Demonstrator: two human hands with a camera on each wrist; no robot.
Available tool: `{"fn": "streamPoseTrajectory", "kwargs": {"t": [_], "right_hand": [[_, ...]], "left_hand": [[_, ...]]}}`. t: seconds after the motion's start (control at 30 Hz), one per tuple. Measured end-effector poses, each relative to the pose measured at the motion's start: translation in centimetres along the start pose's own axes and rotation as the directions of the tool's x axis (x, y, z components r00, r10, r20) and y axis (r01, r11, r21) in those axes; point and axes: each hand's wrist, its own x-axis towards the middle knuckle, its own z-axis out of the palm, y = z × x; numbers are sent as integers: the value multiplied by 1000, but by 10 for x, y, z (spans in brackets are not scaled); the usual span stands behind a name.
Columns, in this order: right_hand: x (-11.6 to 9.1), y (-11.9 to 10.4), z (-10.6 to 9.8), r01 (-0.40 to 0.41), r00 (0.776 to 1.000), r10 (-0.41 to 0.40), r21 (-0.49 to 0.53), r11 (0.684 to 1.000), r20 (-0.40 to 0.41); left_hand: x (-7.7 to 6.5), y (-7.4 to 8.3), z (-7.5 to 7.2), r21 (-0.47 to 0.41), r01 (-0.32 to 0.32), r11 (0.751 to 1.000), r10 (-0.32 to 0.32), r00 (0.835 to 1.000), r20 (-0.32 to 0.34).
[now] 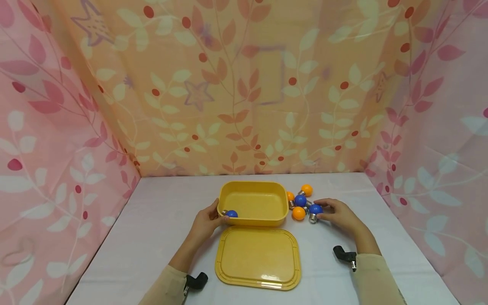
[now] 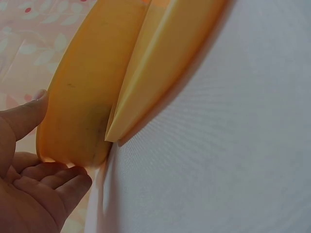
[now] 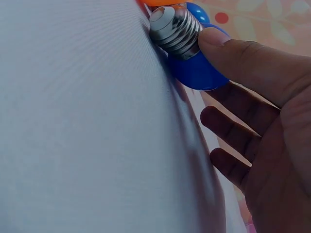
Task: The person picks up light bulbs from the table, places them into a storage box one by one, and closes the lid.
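Note:
A yellow plastic box (image 1: 259, 221) stands open at the middle of the table, with a blue light bulb (image 1: 231, 214) lying in its near left corner. My left hand (image 1: 204, 221) holds the box's left end, thumb toward the near side and fingers round the corner; the left wrist view shows the fingertips against the box wall (image 2: 82, 92). To the right of the box, my right hand (image 1: 340, 215) pinches a blue bulb (image 3: 197, 73) between thumb and fingers. Its silver screw base (image 3: 176, 31) points toward the near side.
Beside the box's right end lie an orange bulb (image 1: 298, 213), another blue bulb (image 1: 300, 200) and more orange bulbs (image 1: 306, 189), close together. A flat yellow lid (image 1: 257, 257) lies in front of the box. Patterned cloth walls (image 1: 236, 106) enclose the white table (image 1: 164, 203).

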Motion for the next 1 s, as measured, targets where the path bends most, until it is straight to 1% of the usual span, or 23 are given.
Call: {"fn": "streamPoseTrajectory", "kwargs": {"t": [0.13, 0.23, 0.3, 0.4, 0.47, 0.57, 0.7, 0.77, 0.87, 1.0], "right_hand": [[-2, -2, 0, -12, 1000, 12, 5, 1000, -6], [-4, -8, -2, 10, 1000, -10, 12, 1000, -19], [-4, -15, -4, 48, 998, -48, 14, 999, -35], [-5, -28, -8, 136, 988, -136, -5, 991, -67], [-5, -38, -10, 190, 978, -191, -26, 981, -85], [-3, -56, -14, 279, 955, -284, -61, 958, -82], [5, -84, -21, 379, 922, -385, -99, 920, -44], [11, -101, -26, 414, 908, -418, -112, 904, -19], [21, -125, -31, 445, 895, -445, -133, 885, 32], [39, -157, -33, 465, 885, -454, -171, 869, 100]], "left_hand": [[0, -1, -1, -13, 4, 1000, -4, 1000, 4], [1, -1, -2, -16, 9, 1000, -9, 1000, 1], [2, -2, -3, -17, 6, 1000, -6, 1000, 2], [2, -2, -3, -14, 2, 1000, -2, 1000, 7], [2, -2, -2, -18, 2, 1000, -2, 1000, 9], [0, -2, -2, -30, 7, 1000, -7, 1000, 4], [0, -2, -2, -31, 1, 1000, -1, 1000, 1], [1, -2, -2, -27, 0, 1000, 0, 1000, 3], [1, -1, -2, -27, 5, 1000, -5, 1000, 7], [1, -1, -2, -19, 4, 1000, -4, 1000, 7]]}}
